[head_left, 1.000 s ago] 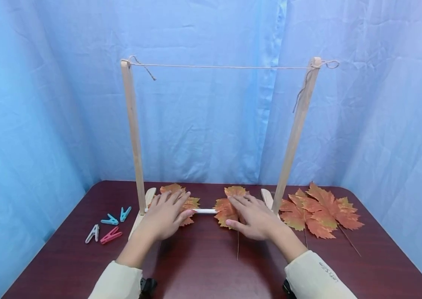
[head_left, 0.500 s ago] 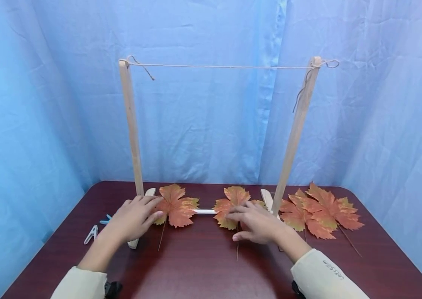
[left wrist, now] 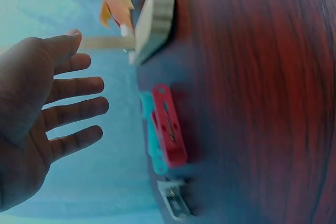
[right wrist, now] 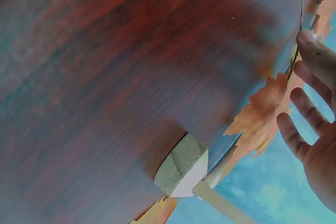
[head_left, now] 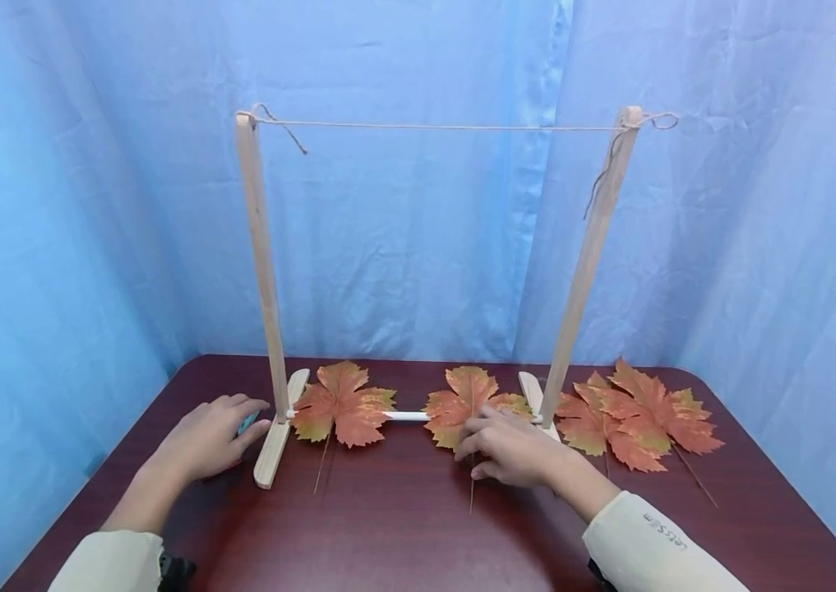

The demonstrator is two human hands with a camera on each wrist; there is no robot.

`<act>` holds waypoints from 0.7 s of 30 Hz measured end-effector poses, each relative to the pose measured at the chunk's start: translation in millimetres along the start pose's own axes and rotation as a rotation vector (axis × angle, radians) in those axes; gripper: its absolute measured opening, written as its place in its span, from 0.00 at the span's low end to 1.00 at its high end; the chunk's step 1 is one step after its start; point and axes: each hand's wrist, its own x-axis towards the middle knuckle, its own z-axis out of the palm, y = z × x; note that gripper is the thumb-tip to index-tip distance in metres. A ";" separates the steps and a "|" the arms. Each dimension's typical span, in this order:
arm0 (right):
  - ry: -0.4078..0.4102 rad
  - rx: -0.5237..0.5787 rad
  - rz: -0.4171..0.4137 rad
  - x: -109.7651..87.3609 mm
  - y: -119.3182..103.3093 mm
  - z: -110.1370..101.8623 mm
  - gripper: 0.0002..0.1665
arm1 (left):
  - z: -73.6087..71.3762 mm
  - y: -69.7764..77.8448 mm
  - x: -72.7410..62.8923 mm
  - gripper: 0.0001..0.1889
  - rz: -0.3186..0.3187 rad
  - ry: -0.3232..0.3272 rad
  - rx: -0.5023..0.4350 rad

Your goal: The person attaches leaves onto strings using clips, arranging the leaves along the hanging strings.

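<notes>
Where right hand (head_left: pixel 510 448) overlaps, leaf (head_left: pixel 466 398) partly hidden

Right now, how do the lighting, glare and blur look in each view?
Head view: soft, even light, with a dull sheen on the tabletop; left wrist view: a hazy blue cast, the left hand dark against the bright curtain, the red clothespin slightly soft; right wrist view: hazy too, with a reddish sheen across the tabletop and soft detail.
</notes>
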 end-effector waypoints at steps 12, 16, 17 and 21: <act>-0.018 0.013 0.004 0.7 -2.9 -0.5 0.08 | 10.6 -36.2 12.6 0.22 -0.096 -0.090 -0.050; -0.017 -0.004 -0.001 1.5 -2.8 0.4 0.08 | 14.8 -44.2 17.4 0.23 -0.123 -0.117 -0.096; -0.018 -0.007 -0.003 1.9 -2.6 0.7 0.08 | 16.2 -45.7 18.3 0.24 -0.129 -0.123 -0.102; -0.039 -0.009 -0.005 2.6 -2.5 0.8 0.07 | 23.6 -49.8 22.0 0.24 -0.152 -0.142 -0.128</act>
